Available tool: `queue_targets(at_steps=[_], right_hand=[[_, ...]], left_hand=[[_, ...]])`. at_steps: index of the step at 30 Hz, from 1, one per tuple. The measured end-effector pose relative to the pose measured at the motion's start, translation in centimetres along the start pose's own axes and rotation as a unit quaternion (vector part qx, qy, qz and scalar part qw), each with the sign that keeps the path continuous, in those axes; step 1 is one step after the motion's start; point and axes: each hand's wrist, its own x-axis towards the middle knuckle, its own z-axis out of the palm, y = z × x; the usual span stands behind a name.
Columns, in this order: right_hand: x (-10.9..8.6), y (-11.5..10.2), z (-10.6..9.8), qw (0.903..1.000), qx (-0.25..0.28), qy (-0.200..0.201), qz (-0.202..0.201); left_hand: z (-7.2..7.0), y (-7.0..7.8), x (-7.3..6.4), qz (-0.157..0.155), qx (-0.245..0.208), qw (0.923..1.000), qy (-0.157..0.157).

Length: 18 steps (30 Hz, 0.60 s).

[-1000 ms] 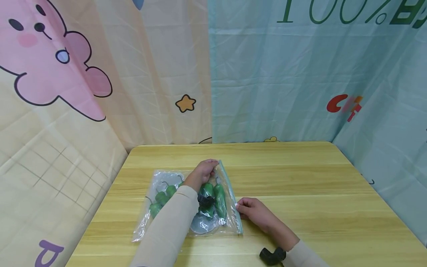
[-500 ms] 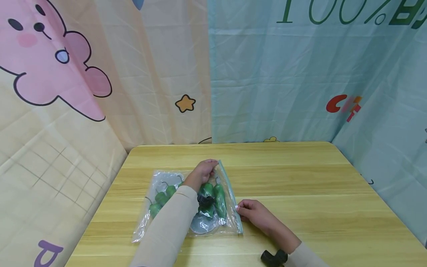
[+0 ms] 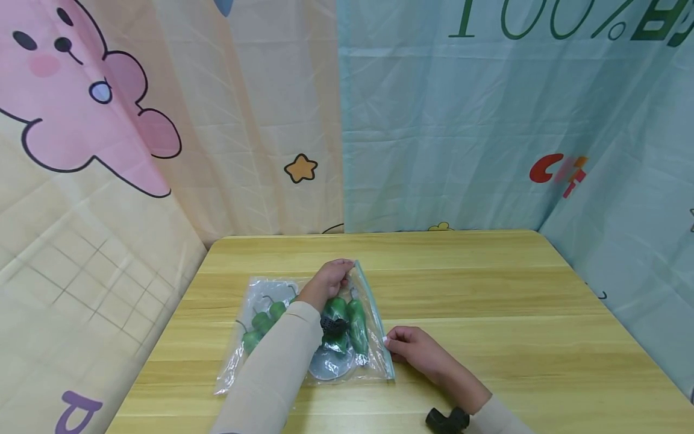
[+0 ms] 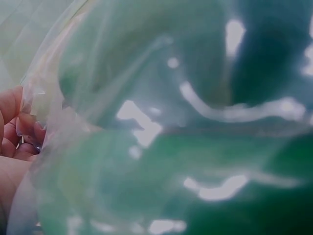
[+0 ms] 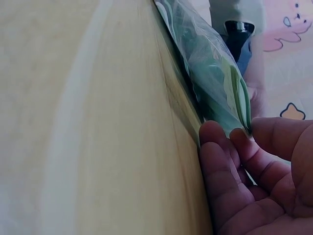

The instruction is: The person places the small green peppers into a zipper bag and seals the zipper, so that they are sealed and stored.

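A clear zip bag (image 3: 230,377) lies flat on the table, its pale blue zip strip (image 3: 370,295) along the right edge. Inside are long green peppers (image 3: 358,328), several smaller round green peppers (image 3: 262,322) with stems, and a round translucent disc (image 3: 329,366). My left hand (image 3: 327,281) pinches the bag's far right corner; its forearm covers part of the contents. In the left wrist view, plastic bunches at the fingers (image 4: 11,105). My right hand (image 3: 416,351) pinches a small white slider (image 3: 385,339) on the zip strip, lower down. The right wrist view shows thumb and fingers at the strip's edge.
The wooden table (image 3: 488,283) stretches out to the right of the bag. Printed curtains (image 3: 434,120) hang behind and beside it. A black wrist camera (image 3: 447,420) sits by the right sleeve, and another dark mount (image 3: 334,327) overlaps the peppers.
My right hand has slid slightly toward the near end of the zip strip, the white slider moving with it. The left hand stays at the far corner.
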Motion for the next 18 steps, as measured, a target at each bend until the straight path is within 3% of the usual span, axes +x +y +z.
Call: queue_targets(at_steps=[18], right_hand=[[-0.51,-0.02,-0.26,0.9995,0.000,-0.030,0.002]], left_hand=[[-0.05,0.09,-0.02,-0.006,-0.009,0.9999,0.003]])
